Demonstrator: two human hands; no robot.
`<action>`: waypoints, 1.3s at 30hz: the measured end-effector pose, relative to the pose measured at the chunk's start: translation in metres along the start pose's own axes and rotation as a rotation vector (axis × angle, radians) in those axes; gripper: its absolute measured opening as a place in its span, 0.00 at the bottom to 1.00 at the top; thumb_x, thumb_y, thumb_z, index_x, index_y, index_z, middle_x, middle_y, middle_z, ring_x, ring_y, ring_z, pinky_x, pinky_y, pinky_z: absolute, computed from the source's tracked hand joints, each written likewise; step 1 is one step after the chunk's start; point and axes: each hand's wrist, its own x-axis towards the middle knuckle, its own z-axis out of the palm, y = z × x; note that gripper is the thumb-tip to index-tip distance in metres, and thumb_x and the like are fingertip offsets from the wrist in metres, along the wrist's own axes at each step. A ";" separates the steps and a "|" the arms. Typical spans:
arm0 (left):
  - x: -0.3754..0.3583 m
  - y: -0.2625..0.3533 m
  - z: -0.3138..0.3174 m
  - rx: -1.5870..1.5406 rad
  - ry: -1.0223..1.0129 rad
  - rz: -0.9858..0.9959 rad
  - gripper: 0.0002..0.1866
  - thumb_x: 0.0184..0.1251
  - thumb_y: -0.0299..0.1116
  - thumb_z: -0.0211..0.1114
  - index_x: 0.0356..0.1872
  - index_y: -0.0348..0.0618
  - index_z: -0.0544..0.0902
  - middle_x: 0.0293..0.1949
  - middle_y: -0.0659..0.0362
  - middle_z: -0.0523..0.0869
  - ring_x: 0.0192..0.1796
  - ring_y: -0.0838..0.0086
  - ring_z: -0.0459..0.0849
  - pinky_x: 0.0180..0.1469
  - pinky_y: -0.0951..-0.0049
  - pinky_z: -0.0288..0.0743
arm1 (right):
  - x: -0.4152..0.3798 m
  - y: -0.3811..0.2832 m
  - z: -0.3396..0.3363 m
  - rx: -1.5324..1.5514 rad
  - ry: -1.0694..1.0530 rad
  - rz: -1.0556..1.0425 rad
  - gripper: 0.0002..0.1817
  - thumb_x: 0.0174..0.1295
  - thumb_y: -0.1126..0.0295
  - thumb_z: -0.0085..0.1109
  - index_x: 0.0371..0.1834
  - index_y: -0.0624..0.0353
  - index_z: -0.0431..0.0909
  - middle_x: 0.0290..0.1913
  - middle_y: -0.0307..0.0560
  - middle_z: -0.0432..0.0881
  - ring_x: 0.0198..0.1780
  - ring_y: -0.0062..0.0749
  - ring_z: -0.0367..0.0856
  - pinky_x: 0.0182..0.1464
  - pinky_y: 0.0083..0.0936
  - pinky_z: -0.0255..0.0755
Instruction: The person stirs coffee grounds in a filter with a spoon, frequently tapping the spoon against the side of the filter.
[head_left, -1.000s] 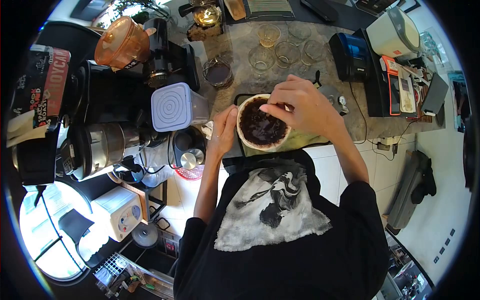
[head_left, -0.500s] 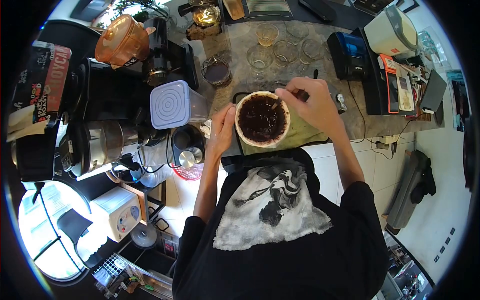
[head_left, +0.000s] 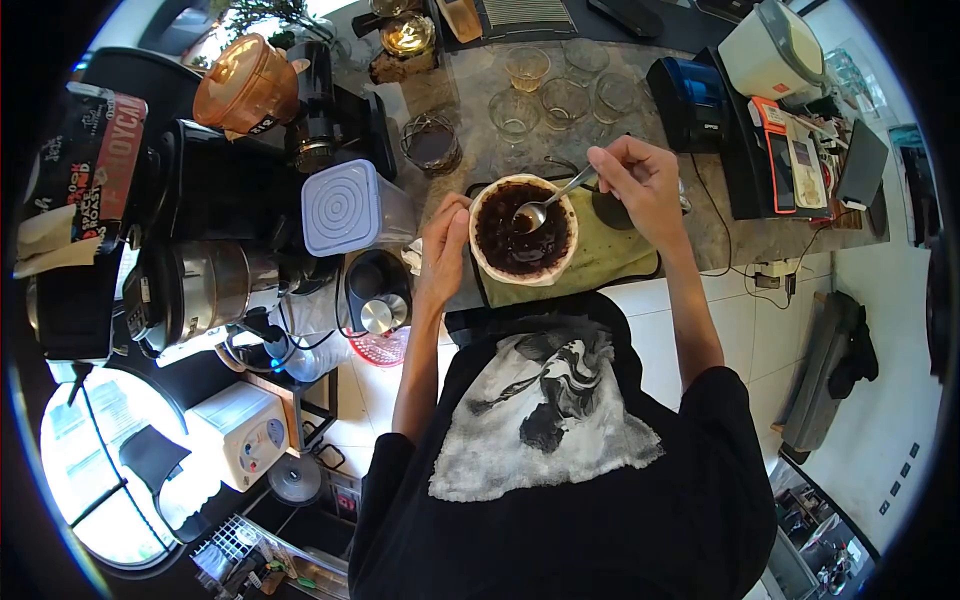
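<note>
Head view: your right hand (head_left: 645, 190) has its grip closed on a shiny spoon (head_left: 535, 214). The spoon leans down into a round, pale bowl (head_left: 477, 256), and its scoop end is at the dark brown stuff (head_left: 512, 246) inside. Your left hand (head_left: 443, 255) is at the left side of the bowl, but you cannot tell if its grip is open or closed. The bowl sits by the near edge of the desk (head_left: 480, 90), with a green cloth (head_left: 615, 262) around its right and near sides. Five clear glasses (head_left: 564, 104) stand past the bowl. A glass pot (head_left: 431, 143) with something dark in it and a clear box with a bluish lid (head_left: 341, 208) are to the left.
</note>
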 end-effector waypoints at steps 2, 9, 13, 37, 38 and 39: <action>-0.001 -0.002 0.000 -0.021 -0.004 0.009 0.19 0.82 0.38 0.50 0.35 0.30 0.76 0.38 0.61 0.71 0.36 0.79 0.67 0.40 0.78 0.61 | -0.005 -0.005 0.000 -0.211 0.031 -0.156 0.15 0.66 0.65 0.67 0.25 0.63 0.79 0.20 0.34 0.77 0.23 0.14 0.69 0.27 0.19 0.59; -0.003 -0.007 0.006 -0.032 0.077 -0.016 0.20 0.82 0.41 0.50 0.35 0.32 0.77 0.36 0.62 0.71 0.36 0.81 0.67 0.39 0.80 0.59 | -0.018 -0.022 0.018 -0.527 -0.001 -0.436 0.15 0.64 0.66 0.68 0.24 0.64 0.79 0.21 0.45 0.79 0.23 0.29 0.74 0.28 0.26 0.65; -0.002 -0.008 0.007 -0.016 0.109 0.047 0.18 0.81 0.39 0.52 0.36 0.31 0.77 0.36 0.62 0.72 0.37 0.79 0.68 0.41 0.79 0.61 | -0.019 -0.009 0.024 -0.546 0.018 -0.239 0.15 0.65 0.65 0.67 0.25 0.65 0.79 0.20 0.44 0.78 0.21 0.24 0.73 0.26 0.25 0.65; -0.004 -0.006 0.004 -0.087 0.060 -0.120 0.18 0.83 0.39 0.51 0.32 0.38 0.73 0.29 0.69 0.70 0.35 0.85 0.64 0.38 0.81 0.61 | -0.017 -0.023 0.013 -0.526 0.019 -0.481 0.15 0.64 0.66 0.68 0.25 0.64 0.78 0.19 0.42 0.75 0.20 0.30 0.70 0.32 0.28 0.65; -0.004 -0.005 0.004 -0.086 0.060 -0.120 0.18 0.83 0.39 0.51 0.32 0.38 0.73 0.29 0.69 0.70 0.35 0.85 0.64 0.38 0.81 0.61 | -0.017 -0.021 0.016 -0.553 0.004 -0.500 0.14 0.64 0.66 0.68 0.24 0.63 0.79 0.19 0.43 0.76 0.21 0.34 0.71 0.33 0.29 0.67; -0.005 -0.005 0.004 -0.072 0.062 -0.126 0.18 0.83 0.39 0.51 0.32 0.38 0.73 0.29 0.69 0.69 0.35 0.85 0.64 0.38 0.80 0.61 | -0.017 -0.017 0.018 -0.552 0.003 -0.499 0.14 0.64 0.66 0.68 0.24 0.63 0.79 0.19 0.43 0.76 0.21 0.34 0.71 0.33 0.29 0.67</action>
